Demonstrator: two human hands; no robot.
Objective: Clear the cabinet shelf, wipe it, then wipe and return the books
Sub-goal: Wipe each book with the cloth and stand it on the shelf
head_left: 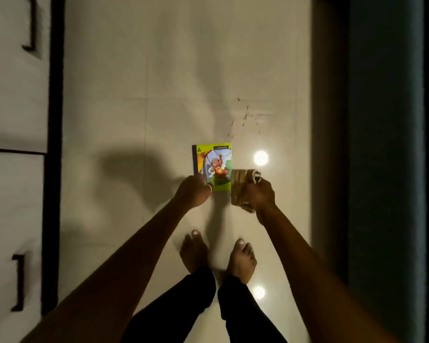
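Glossy pale floor tiles (pixel 159 82) fill most of the head view, with two bright reflections of ceiling lights on them, one just right of the book and one beside the right foot. White cabinet doors (pixel 13 95) with dark bar handles run down the left edge, bordered by a dark vertical strip, and a dark teal surface (pixel 384 144) stands along the right side. Both forearms reach forward from the bottom of the frame. The person's left hand (pixel 193 191) has its fingers curled round the lower left corner of a small book (pixel 213 167), pinching it there; a ring shows on one finger. The book is held face up above the floor, its cover bright green with a cartoon of an orange figure swinging from a vine, its spine to the left. The right hand (pixel 260 195) grips a bunched tan cloth (pixel 242 186), fingers closed tightly around it, and the cloth sits right against the right edge of the book, touching or very nearly so. Below the hands, two bare feet (pixel 218 253) stand on the tiles, with dark trouser legs above them.
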